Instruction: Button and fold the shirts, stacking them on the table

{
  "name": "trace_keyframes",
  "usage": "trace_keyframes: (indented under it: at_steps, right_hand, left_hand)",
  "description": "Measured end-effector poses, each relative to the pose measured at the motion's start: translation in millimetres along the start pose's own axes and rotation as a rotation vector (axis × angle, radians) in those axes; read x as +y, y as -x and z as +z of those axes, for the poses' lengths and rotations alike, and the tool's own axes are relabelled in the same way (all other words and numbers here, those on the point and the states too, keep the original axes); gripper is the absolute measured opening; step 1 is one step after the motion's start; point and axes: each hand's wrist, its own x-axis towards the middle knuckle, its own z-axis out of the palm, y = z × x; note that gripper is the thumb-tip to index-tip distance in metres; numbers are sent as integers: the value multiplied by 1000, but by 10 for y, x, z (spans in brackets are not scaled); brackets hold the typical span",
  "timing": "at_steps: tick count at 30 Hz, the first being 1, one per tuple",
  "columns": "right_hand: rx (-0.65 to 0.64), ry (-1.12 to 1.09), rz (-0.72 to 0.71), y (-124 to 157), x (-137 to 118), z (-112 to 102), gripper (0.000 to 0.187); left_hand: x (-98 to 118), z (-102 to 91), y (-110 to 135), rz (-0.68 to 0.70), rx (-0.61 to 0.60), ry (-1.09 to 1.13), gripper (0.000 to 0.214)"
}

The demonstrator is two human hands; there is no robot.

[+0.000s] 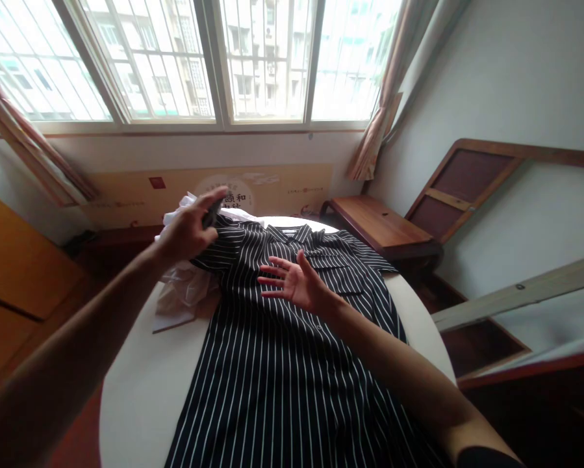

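A black shirt with thin white stripes (272,364) lies spread flat on a round white table (136,396), collar toward the window. My left hand (189,227) is at the shirt's left shoulder, its fingers pinched on the sleeve fabric there. My right hand (294,279) rests on the chest of the shirt, palm turned up and fingers spread, holding nothing.
White and beige clothes (184,286) lie bunched on the table left of the shirt. A low wooden bench (379,224) and a leaning wooden frame (462,185) stand to the right. Windows and curtains line the far wall, with a printed board (272,185) below them.
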Motion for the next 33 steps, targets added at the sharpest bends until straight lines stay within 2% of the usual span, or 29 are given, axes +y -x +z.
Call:
trace_keyframes:
  at_steps: [2, 3, 4, 5, 6, 9, 10, 11, 13, 15, 18, 21, 26, 29, 33]
  right_hand:
    - [60, -76, 0, -217, -32, 133, 72]
    - [123, -84, 3, -293, -33, 172, 63]
    - [195, -86, 13, -346, -24, 192, 53]
    - [258, -84, 31, -374, -3, 197, 46]
    - [299, -83, 62, -381, 25, 191, 43]
    - [323, -104, 132, -306, 116, 158, 45]
    - [312, -111, 128, -265, 135, 152, 44]
    - [294, -112, 110, -221, 144, 149, 44]
    - [252, -97, 56, -136, 132, 150, 42]
    - [213, -69, 20, -55, 92, 148, 42]
    - [176, -31, -19, 64, 23, 125, 46]
    - [118, 6, -56, 174, -19, 95, 55]
    - [30, 28, -91, 287, -20, 88, 66]
    - [96, 0, -116, 291, 0, 70, 65]
    - [244, -35, -100, 243, 28, -11, 61]
  left_hand:
    - [246, 258, 226, 72, -292, 8, 57]
    - [309, 355, 310, 91, -478, 21, 56]
    - [322, 424, 359, 105, -605, 36, 54]
    - [287, 467, 366, 119, -659, 33, 52]
    - [209, 488, 331, 132, -640, 13, 49]
    - [-154, 506, 43, 189, -355, -138, 50]
    - [-272, 522, -74, 230, -343, -189, 57]
    - [-372, 550, -182, 271, -386, -237, 62]
    - [-505, 631, -349, 301, -575, -335, 64]
    - [-572, 717, -450, 248, -739, -444, 55]
    - [-630, 812, -548, 193, -811, -576, 50]
    - [-657, 878, -651, 251, -834, -642, 45]
    - [-559, 907, -878, 308, -797, -746, 21]
    - [-491, 825, -1056, 278, -766, -880, 19]
    - [-453, 690, -1303, 132, -757, -1025, 21]
